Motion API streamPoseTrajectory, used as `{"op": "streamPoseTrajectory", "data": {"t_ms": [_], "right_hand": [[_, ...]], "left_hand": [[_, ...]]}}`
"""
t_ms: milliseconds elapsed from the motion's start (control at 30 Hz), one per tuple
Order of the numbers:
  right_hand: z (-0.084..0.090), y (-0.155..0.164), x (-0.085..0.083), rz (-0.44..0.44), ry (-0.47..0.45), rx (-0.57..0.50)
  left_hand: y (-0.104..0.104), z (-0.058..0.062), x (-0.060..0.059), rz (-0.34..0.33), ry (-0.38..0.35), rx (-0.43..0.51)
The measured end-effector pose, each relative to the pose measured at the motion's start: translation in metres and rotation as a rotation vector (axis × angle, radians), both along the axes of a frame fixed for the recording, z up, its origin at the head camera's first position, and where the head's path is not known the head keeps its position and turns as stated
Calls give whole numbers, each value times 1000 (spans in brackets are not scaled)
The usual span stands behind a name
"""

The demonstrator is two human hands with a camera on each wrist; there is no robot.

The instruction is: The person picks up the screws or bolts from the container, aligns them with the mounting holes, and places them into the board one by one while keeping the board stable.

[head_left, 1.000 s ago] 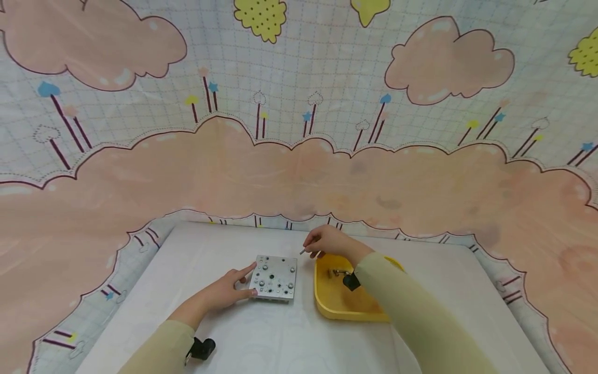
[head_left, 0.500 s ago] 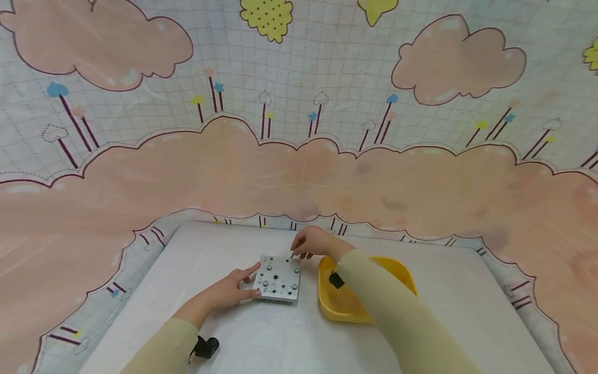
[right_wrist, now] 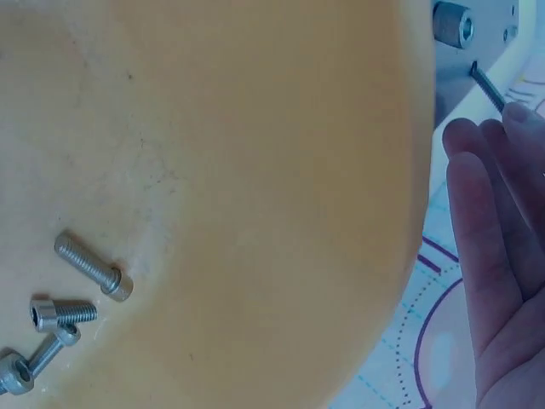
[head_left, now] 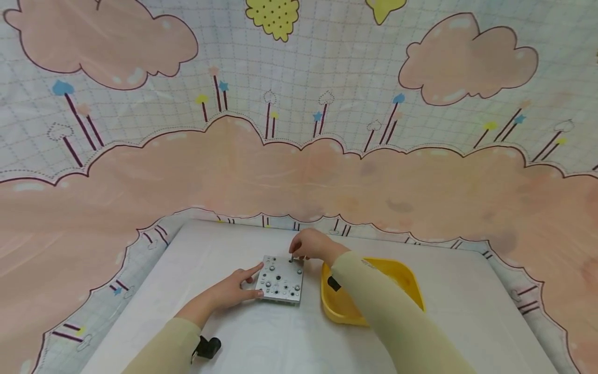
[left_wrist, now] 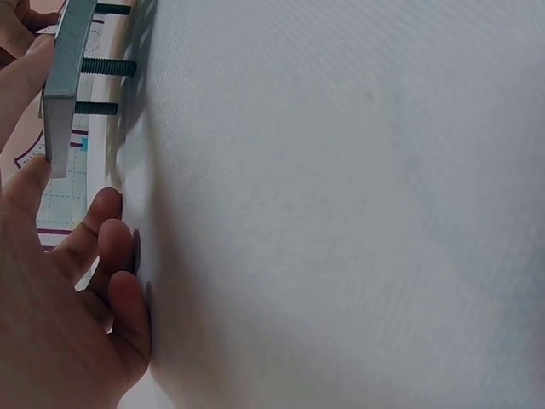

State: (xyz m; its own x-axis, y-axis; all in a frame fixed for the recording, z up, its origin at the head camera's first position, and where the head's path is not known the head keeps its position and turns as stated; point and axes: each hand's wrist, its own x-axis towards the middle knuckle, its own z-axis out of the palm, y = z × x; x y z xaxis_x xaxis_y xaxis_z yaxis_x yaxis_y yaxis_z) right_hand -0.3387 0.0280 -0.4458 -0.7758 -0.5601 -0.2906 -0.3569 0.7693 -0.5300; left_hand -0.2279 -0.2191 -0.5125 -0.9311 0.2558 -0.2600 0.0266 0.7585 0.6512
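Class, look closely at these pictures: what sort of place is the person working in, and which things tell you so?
Probably a makeshift tabletop assembly station: a white table backed by a cartoon cloud-print cloth, with a drilled metal plate bearing bolts and a yellow tray of loose screws.

Looks like a makeshift recording setup, maybe at home: table [head_left: 233,332] w/ plain white cover, kids' cartoon sheet [head_left: 299,156] w/ pink clouds hung as backdrop. Metal plate [head_left: 282,278] w/ screws & yellow tray [head_left: 411,283] of bolts [right_wrist: 92,266] suggest light assembly work.
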Motion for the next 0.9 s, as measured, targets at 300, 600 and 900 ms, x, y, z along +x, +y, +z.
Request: {"op": "streamPoseTrajectory", "data": {"t_ms": [300, 600, 900], "right_hand": [[-4, -7, 0, 93, 124, 96], [-6, -13, 2, 214, 236, 194], [-5, -11, 4, 221, 221, 188]], "left_hand": [[1, 0, 1, 6, 4, -1], [1, 0, 1, 3, 5, -1], [1, -2, -1, 5, 11, 8]]}}
